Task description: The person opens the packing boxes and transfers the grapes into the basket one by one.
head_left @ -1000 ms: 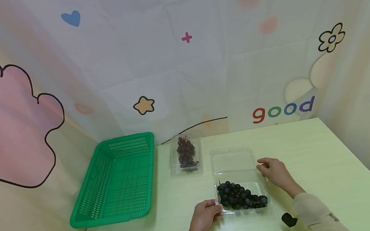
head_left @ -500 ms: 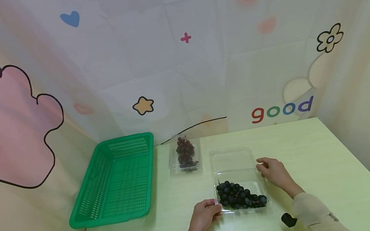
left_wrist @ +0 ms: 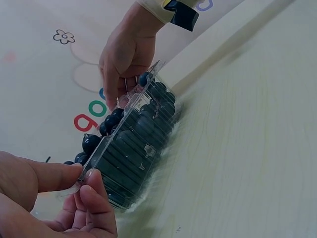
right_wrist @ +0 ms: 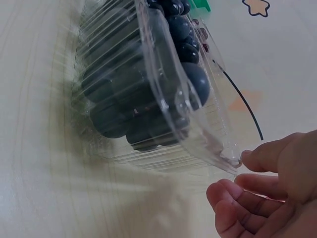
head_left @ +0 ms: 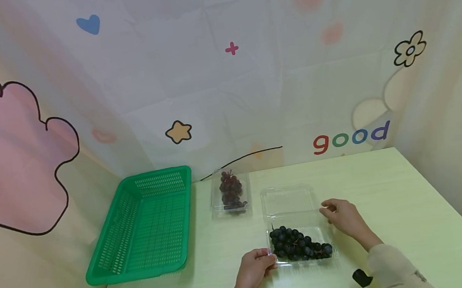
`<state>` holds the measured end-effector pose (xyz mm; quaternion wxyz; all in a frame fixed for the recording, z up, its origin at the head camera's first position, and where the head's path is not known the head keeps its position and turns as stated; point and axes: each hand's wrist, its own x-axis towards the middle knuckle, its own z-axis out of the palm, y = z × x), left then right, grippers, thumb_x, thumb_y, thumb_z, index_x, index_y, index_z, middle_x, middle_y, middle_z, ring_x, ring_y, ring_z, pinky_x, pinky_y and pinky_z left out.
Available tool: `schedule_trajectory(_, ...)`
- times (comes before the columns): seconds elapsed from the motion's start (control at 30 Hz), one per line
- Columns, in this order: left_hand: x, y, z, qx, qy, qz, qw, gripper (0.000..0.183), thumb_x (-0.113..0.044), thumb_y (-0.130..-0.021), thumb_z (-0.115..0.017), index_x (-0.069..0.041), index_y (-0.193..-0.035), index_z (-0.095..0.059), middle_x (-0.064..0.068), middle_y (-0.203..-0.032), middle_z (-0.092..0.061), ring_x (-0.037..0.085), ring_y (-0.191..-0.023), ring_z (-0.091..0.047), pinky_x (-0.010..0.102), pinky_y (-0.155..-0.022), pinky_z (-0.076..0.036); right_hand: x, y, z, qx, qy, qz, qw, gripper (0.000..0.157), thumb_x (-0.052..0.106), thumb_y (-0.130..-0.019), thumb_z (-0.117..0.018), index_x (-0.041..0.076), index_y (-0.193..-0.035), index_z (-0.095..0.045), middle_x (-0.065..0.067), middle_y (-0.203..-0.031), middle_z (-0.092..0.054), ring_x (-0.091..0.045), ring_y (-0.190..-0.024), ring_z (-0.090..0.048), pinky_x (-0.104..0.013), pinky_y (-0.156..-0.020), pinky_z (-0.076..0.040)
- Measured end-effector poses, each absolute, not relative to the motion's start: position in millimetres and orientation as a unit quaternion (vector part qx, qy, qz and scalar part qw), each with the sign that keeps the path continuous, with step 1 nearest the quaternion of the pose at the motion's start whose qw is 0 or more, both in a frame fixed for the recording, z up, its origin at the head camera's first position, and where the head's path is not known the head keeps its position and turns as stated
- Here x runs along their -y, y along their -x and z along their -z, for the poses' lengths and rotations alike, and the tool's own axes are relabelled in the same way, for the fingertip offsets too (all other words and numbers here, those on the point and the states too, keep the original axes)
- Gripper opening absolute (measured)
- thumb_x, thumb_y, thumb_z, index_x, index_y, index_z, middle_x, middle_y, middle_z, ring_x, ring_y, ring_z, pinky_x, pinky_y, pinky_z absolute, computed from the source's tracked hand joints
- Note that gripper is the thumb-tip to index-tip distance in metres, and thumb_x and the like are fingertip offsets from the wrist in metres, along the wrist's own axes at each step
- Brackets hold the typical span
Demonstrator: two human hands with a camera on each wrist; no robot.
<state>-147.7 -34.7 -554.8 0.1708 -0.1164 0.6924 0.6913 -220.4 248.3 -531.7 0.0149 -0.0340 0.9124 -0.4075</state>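
A clear plastic clamshell box stands on the table with its lid folded back. Dark grapes in a bunch lie in its front part. My left hand pinches the front left rim between thumb and fingers, which the left wrist view shows close up at the rim. At the box's right side, toward the hinge, my right hand holds the rim corner with thumb and forefinger. In the right wrist view the thumb meets that corner, and the other fingers are loosely curled.
Behind and to the left stands a second clear box with a bunch of reddish grapes. A green plastic basket sits at the left of the pale table. A printed curtain hangs behind.
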Motion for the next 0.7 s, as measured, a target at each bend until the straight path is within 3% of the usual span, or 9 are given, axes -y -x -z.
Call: schedule_trajectory(0.7, 33.8, 147.9, 557.9, -0.697, 0.111, -0.69, 0.162, 0.018, -0.007, -0.095, -0.073, 0.005, -0.108, -0.067, 0.009, -0.092, -0.073, 0.011, -0.074, -0.068, 0.024, -0.065, -0.052, -243.1, 197.3, 514.0, -0.921, 0.003, 0.387, 0.031, 0.033, 0.005, -0.095, -0.07, -0.015, -0.121, -0.064, -0.011, -0.09, -0.069, -0.018, -0.069, -0.062, -0.034, -0.059, -0.052)
